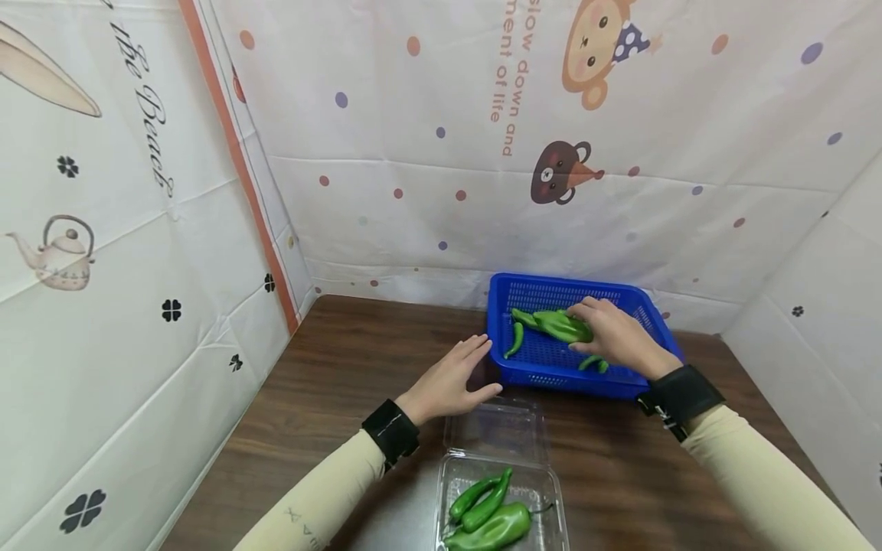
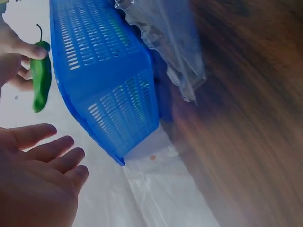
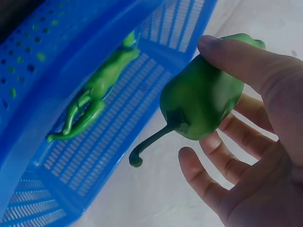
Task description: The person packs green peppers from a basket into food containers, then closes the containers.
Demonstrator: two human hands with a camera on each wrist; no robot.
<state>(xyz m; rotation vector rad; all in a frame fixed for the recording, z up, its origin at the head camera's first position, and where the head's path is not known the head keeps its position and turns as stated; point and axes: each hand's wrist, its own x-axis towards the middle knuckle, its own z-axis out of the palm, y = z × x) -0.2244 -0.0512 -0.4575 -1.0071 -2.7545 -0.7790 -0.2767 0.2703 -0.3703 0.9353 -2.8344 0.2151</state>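
My right hand [image 1: 613,333] holds a large green pepper [image 3: 203,94] over the blue basket [image 1: 572,385], thumb on one side and fingers on the other. Its dark curved stem points away from the palm in the right wrist view. Inside the basket lie more green peppers, among them a thin curved one [image 1: 517,340] along the left side. At the basket's left front corner, my left hand [image 1: 448,384] has its fingers extended and thumb spread. Nothing is in its palm [image 2: 40,184] in the left wrist view.
In front of the basket lies a clear plastic box [image 1: 560,497], its hinged lid [image 1: 492,432] folded back toward the basket. Two slim green peppers and a larger pepper [image 1: 492,529] lie in it. Printed cloth walls [image 1: 386,229] enclose the brown wooden table [image 1: 344,360].
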